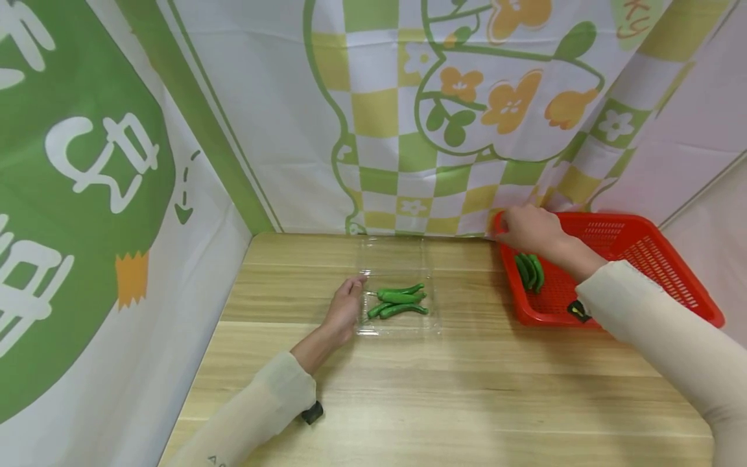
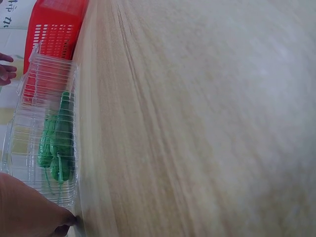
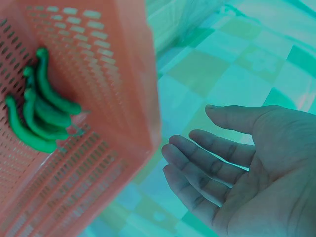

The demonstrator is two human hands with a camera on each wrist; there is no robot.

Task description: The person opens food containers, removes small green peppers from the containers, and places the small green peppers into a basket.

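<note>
A clear plastic clamshell box (image 1: 399, 329) stands on the table with its lid folded back. Several green chili peppers (image 1: 403, 298) lie inside it, seen through the wall in the left wrist view. The left hand (image 1: 344, 308) holds the box at its left edge; some of its fingers are hidden. The right hand (image 1: 532, 230) is over the far left corner of a red plastic basket (image 1: 524, 318). In the right wrist view its fingers are apart and loosely bent, with nothing in them. More green chili peppers (image 3: 47, 111) lie bunched in the basket, below that hand.
The wooden table (image 1: 408, 402) meets a printed cloth (image 1: 379, 162) at its back edge. Another cloth wall (image 1: 222, 259) stands along the left. A small dark object with a yellow mark (image 1: 578, 310) shows by the basket's near side, partly hidden by the right sleeve.
</note>
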